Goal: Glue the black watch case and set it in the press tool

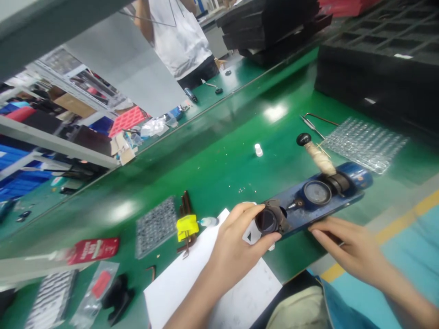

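A small dark round part (268, 221) is pinched between thumb and fingers of the left hand (236, 242), at the near end of a blue press fixture (318, 201) that lies close to the table's front edge. The right hand (343, 246) is laid flat, fingers extended and holding nothing, against the fixture's near side at about 4 o'clock from the part. A lever with a black knob (303, 139) is seen rising from the fixture at 1 o'clock. A white sheet (192, 278) is spread under the left wrist, overhanging the edge. Open green table (219, 169) is left at 11 o'clock, with a yellow-tagged tool (187, 225) at 9 o'clock and a clear blister tray (365, 144) at 2 o'clock.
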Motion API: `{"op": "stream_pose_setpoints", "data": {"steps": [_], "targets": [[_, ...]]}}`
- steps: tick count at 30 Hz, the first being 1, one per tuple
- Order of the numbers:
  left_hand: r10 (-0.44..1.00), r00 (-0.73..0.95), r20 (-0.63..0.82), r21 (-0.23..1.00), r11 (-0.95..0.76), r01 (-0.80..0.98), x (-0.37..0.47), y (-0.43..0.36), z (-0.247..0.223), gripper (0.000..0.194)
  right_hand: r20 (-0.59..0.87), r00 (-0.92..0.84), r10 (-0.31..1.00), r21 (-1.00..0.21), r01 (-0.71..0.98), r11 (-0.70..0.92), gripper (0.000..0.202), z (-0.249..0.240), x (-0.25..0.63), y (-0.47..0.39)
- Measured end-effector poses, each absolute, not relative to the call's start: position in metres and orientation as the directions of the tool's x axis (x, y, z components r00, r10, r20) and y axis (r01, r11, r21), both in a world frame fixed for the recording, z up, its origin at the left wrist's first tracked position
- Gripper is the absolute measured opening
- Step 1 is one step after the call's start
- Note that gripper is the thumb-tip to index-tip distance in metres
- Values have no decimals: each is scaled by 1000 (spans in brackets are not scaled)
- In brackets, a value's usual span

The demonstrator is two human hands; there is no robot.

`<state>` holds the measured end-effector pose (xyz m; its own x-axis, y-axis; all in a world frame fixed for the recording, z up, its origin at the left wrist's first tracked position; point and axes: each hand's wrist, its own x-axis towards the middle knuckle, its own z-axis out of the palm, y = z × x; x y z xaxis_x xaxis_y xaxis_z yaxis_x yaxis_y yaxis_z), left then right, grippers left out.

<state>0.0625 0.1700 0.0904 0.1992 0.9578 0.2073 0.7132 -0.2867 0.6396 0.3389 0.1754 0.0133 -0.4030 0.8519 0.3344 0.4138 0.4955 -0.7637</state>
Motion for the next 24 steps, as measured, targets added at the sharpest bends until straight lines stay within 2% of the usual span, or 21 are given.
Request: {"op": "stream_pose_setpoints", "data": {"steps": [16,24], "targets": [[953,180,243,566,-290,772,80,180,90,52,383,-384,840,-736,423,529,13,4,335,173],[944,242,225,541,-328,775,76,182,90,52,402,-387,830,-714,435,549,13,0,334,172]]}}
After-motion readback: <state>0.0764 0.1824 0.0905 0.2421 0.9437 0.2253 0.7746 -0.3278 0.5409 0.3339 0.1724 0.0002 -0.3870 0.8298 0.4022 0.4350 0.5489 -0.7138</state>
